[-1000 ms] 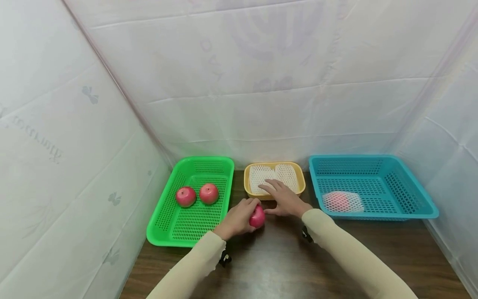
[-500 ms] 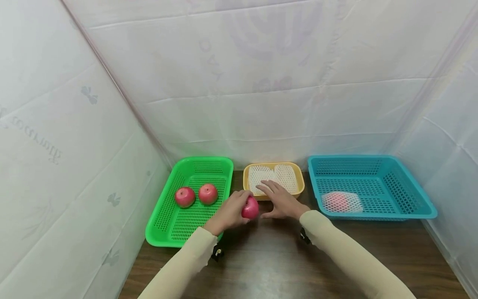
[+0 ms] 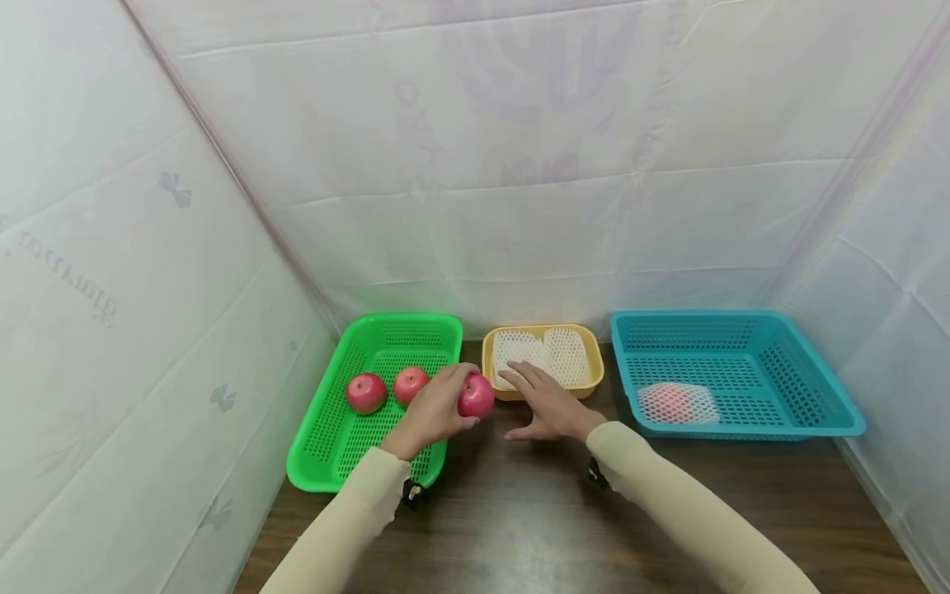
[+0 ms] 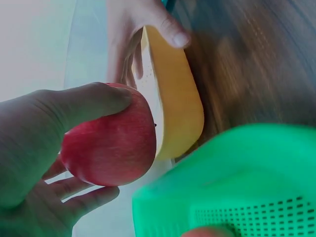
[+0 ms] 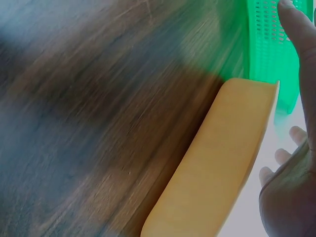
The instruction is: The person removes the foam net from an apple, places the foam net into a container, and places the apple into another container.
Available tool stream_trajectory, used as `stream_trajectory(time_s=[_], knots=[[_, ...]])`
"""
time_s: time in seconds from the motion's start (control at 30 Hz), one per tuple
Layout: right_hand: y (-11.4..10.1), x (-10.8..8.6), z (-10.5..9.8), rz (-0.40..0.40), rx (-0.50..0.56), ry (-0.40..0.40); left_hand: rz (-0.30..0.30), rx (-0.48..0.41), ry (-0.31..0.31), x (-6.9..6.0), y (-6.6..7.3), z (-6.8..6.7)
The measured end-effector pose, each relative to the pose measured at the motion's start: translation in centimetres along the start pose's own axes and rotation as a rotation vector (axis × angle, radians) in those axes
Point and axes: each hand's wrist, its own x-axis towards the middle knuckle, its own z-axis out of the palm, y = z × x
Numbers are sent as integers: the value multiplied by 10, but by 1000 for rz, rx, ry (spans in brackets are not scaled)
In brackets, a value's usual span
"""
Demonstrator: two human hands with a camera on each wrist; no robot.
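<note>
My left hand [image 3: 432, 411] grips a red apple [image 3: 477, 396] above the table, by the right rim of the green basket [image 3: 303, 462]. In the left wrist view the thumb lies over this apple [image 4: 116, 143], with fingers beneath it. My right hand [image 3: 547, 410] holds nothing; its fingers are spread at the front of a small yellow basket [image 3: 595, 381]. White foam fruit nets [image 3: 567, 356] lie in that yellow basket, partly covered by the fingers. Two more apples, a left one [image 3: 366, 393] and a right one [image 3: 411, 384], sit in the green basket.
A blue basket [image 3: 812, 392] stands at the right with an apple in a white foam net [image 3: 677, 403] near its front left. Whitish sheeting [image 3: 475, 239] rises behind and on both sides. The table [image 3: 519, 528] is dark wood.
My left hand has carried the apple leftward and slightly away from me, toward the green basket. The right hand has shifted a little left, its fingers still spread.
</note>
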Motion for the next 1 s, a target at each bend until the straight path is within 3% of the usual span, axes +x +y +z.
stream_trajectory(time_s=[0.27, 0.6, 1.0], knots=[[-8, 5, 3, -23, -18, -4, -23, -23, 27, -4, -14, -10], [-16, 14, 9, -71, -24, 20, -37, -44, 135, -11, -35, -25], [-27, 22, 9, -75, -6, 0, -87, -45, 140, -19, -53, -33]])
